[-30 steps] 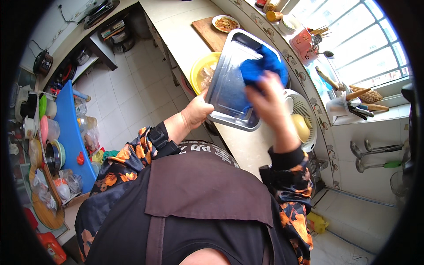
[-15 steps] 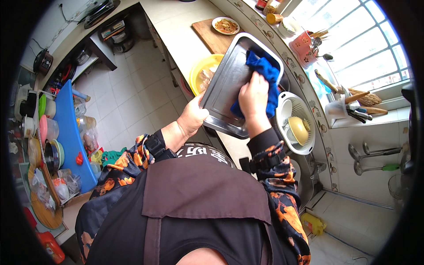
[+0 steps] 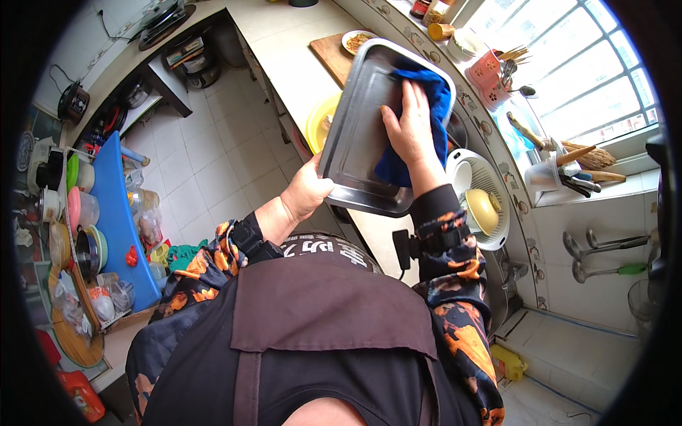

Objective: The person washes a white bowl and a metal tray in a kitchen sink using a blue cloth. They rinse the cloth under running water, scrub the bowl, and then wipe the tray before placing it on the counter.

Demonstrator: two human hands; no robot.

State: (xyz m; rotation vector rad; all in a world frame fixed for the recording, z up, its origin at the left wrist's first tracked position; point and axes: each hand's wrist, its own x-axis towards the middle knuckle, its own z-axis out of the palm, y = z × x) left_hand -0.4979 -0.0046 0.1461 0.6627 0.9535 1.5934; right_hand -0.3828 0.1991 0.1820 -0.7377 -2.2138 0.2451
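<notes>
While the left hand holds the tray, a yellow bowl sits seemingly underneath.

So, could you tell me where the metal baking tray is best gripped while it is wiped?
Probably the near short rim of the metal baking tray, from the person's left, where the left hand grips. The tray tilts up, leaving its inside free for the right hand and blue cloth.

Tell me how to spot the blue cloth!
Find the long pale kitchen counter under the window. Above it, the left hand holds up a grey metal tray by its edge. The blue cloth lies bunched inside that tray under the right hand, the only bright blue thing there.
</notes>
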